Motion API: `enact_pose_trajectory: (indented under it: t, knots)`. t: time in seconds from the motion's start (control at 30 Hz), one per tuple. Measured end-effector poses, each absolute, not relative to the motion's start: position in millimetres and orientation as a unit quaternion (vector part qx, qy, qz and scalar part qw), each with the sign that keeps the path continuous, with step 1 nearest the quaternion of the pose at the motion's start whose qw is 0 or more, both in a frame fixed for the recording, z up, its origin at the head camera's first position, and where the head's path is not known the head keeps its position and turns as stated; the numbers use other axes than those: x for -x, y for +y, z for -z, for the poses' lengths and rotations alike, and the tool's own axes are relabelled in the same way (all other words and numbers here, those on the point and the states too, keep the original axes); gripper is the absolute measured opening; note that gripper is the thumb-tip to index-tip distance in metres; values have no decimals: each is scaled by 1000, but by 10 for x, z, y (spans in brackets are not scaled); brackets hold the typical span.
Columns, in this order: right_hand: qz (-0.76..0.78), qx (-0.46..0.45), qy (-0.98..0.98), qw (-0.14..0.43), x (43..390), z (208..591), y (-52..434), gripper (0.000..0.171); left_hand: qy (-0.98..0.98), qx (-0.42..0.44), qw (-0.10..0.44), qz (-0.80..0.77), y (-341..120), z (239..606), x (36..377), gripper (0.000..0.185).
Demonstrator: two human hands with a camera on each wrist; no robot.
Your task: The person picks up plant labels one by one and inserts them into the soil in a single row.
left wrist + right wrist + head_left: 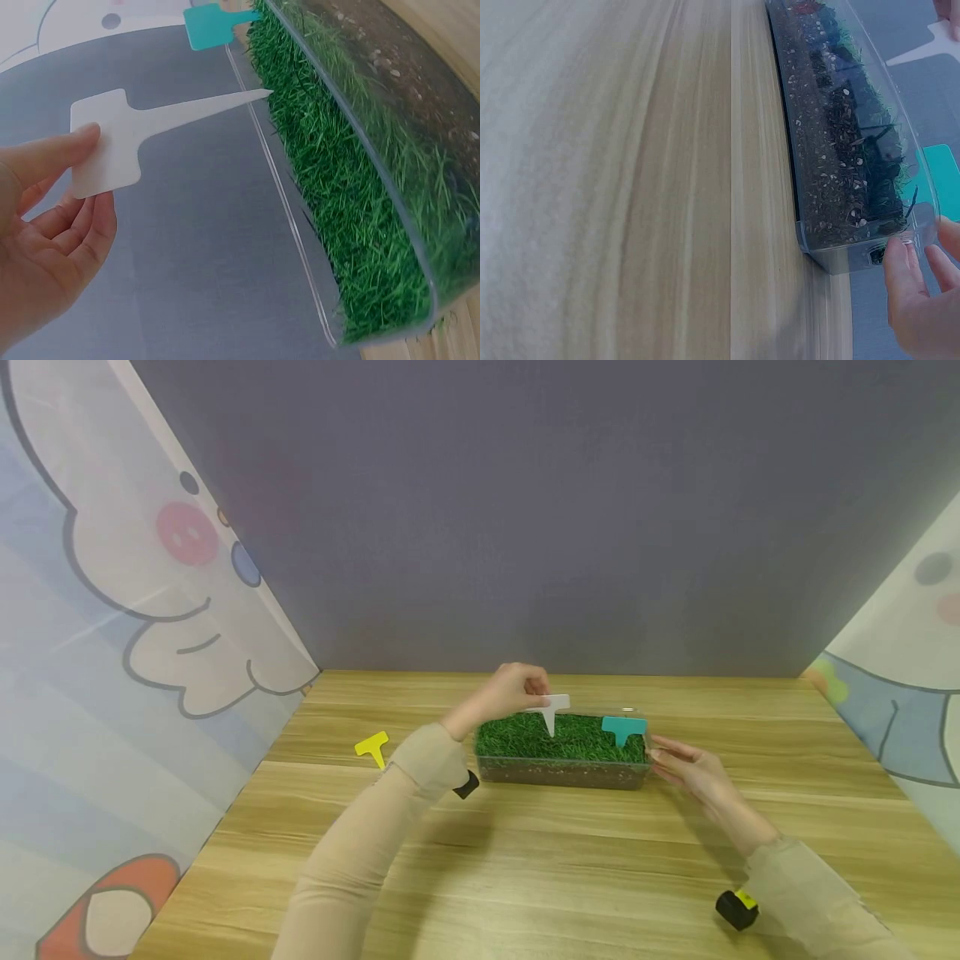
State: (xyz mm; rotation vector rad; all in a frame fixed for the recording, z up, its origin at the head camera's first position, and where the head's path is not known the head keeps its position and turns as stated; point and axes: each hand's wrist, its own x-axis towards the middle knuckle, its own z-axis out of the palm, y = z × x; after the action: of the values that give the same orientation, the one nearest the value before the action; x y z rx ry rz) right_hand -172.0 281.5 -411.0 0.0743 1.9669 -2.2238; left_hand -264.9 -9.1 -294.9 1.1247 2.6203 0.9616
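Note:
My left hand (512,689) is above the planter's far middle, pinching a white T-shaped plant label (109,142) by its broad head. The label's pointed stem hangs down, its tip at or just over the grass; contact cannot be told. A long clear planter (562,773) holds dark soil and green grass (322,172). At its right end, a teal plant label (624,727) stands upright in the grass. My right hand (697,774) touches the planter's right end wall with fairly straight fingers, thumb against the plastic in the right wrist view.
A yellow plant label (372,747) lies on the wooden table (540,868), left of the planter and close to my left forearm. Behind the table rises a grey panel (510,518). Cartoon-printed sheets (112,635) flank both sides.

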Motion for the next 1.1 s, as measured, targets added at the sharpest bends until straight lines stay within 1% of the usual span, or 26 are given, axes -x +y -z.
enact_pose_trajectory:
  t: [0.2,0.3,0.43,0.6,0.63,0.7,0.87,0.97,1.1]
  knots:
    - [737,-43,669,92,1655,3965,2729,62,866,-373,69,-325,9,2966,2639,7]
    - [741,-49,663,94,1648,3941,2723,64,868,-377,66,-316,58,2982,2642,7]
    - [736,-39,670,89,1667,3997,2754,61,870,-376,68,-310,118,3016,2651,7]
    - [748,-39,657,89,1777,4216,2874,50,869,-370,79,-319,181,3046,2653,8]
    - [752,-45,651,89,1801,4255,2896,50,869,-370,80,-320,193,3053,2656,8]
    - [759,-50,643,91,1835,4313,2931,56,868,-369,81,-323,214,3062,2657,8]
    - [755,-61,646,95,1878,4368,2967,76,869,-364,87,-324,257,3080,2657,10]
    - [752,-65,648,97,1880,4364,2962,82,871,-360,91,-321,276,3100,2663,11]
    - [748,-70,653,101,1880,4353,2956,84,875,-359,91,-313,296,3136,2672,11]
